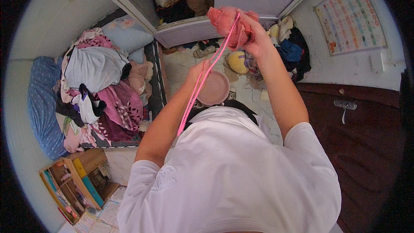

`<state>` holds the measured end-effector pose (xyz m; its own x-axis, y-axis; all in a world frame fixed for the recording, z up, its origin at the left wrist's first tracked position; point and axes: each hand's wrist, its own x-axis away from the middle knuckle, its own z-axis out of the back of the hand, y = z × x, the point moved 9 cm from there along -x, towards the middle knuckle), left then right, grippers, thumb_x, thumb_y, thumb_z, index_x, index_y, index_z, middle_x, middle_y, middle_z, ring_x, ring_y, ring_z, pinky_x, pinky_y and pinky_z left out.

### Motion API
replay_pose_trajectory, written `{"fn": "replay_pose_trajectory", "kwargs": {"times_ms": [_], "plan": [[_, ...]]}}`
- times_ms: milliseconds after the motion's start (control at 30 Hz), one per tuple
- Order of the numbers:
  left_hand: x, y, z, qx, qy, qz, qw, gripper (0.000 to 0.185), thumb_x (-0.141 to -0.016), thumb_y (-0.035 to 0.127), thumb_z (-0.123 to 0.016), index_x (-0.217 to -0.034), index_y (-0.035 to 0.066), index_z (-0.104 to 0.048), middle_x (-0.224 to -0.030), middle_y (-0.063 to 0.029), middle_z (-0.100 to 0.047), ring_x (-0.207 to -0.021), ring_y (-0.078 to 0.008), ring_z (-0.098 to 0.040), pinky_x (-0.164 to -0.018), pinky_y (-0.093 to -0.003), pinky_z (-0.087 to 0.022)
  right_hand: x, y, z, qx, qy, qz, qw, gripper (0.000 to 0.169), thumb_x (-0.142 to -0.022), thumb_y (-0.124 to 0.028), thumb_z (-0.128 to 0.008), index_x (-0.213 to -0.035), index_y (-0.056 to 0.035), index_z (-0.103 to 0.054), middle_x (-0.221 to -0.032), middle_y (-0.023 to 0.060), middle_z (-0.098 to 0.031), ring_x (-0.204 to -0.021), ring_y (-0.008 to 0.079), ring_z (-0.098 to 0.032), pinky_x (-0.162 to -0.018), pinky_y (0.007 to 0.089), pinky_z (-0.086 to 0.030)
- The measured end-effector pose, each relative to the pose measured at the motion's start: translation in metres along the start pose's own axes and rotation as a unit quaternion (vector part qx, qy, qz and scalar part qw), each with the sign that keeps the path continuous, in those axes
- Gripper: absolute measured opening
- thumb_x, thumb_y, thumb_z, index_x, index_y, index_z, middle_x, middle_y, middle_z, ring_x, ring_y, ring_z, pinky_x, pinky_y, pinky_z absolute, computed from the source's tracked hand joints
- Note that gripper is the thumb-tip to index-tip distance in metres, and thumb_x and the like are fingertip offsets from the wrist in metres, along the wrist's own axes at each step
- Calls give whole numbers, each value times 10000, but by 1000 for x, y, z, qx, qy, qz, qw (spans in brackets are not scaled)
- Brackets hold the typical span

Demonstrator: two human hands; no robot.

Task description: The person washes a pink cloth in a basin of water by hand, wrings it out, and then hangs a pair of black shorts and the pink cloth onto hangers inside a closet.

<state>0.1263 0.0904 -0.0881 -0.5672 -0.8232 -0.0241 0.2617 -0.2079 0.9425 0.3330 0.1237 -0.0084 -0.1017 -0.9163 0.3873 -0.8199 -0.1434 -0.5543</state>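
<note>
My right hand (257, 40) is raised in front of me and grips a bunched coral-pink cloth (226, 22). Lower and to its left, my left hand (198, 71) holds a round, shallow pink basin (215, 89) by its rim, fingers partly hidden. No contents can be made out inside the basin. Two strands of bright pink cord (202, 81) slant across the view, from beside my left forearm up over the cloth. Whether either hand grips the cord, I cannot tell.
A bed at left carries heaped clothes (97, 68) and pillows (126, 35). Ahead stands an open cabinet (184, 32) with bedding inside. A yellow plush toy (237, 62) and piled clothes (291, 51) lie on the floor. A wooden shelf (77, 178) sits lower left, a dark-red door (352, 136) right.
</note>
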Motion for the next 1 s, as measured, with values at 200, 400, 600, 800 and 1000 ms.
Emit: {"fn": "replay_pose_trajectory", "kwargs": {"times_ms": [200, 400, 600, 800, 1000], "plan": [[-9, 6, -5, 60, 41, 3, 997, 373, -1081, 346, -456, -1100, 28, -650, -785, -109, -606, -679, -208, -589, -645, -356, -491, 38, 37, -29, -24, -10, -35, 999, 289, -945, -250, -732, -1183, -102, -657, -1140, 53, -702, -1042, 184, -679, -890, 387, -575], [-16, 37, 11, 158, 48, -28, 986, 432, -1032, 413, -520, -1157, 18, -648, -866, -127, -620, -780, -218, -606, -707, -368, -495, 111, 113, -83, 118, -90, -183, 972, 335, -945, -235, -734, -1222, -64, -657, -1133, 54, -705, -1011, 163, -686, -896, 339, -567], [-23, 22, 23, 131, 22, 9, 991, 398, -1055, 403, -480, -1091, 31, -615, -872, -105, -607, -800, -212, -591, -726, -361, -490, 122, 117, -74, 38, -123, -228, 965, 395, -983, -250, -685, -1316, -64, -583, -1224, 60, -676, -1132, 169, -653, -956, 347, -548], [-39, 6, 18, 67, 44, 27, 996, 382, -1078, 394, -440, -1026, 43, -582, -879, -82, -595, -820, -206, -577, -745, -354, -486, 128, 118, -70, 108, -177, -199, 958, 399, -956, -180, -707, -1310, -47, -581, -1207, 70, -682, -1100, 166, -669, -950, 340, -547], [-53, -36, 39, -35, 107, 57, 992, 389, -1061, 426, -492, -973, 58, -583, -818, -28, -585, -721, -170, -552, -667, -339, -476, 124, 106, -65, 216, -123, -177, 952, 355, -871, -68, -765, -1205, -37, -649, -1099, 70, -717, -991, 156, -699, -892, 319, -558]]}}
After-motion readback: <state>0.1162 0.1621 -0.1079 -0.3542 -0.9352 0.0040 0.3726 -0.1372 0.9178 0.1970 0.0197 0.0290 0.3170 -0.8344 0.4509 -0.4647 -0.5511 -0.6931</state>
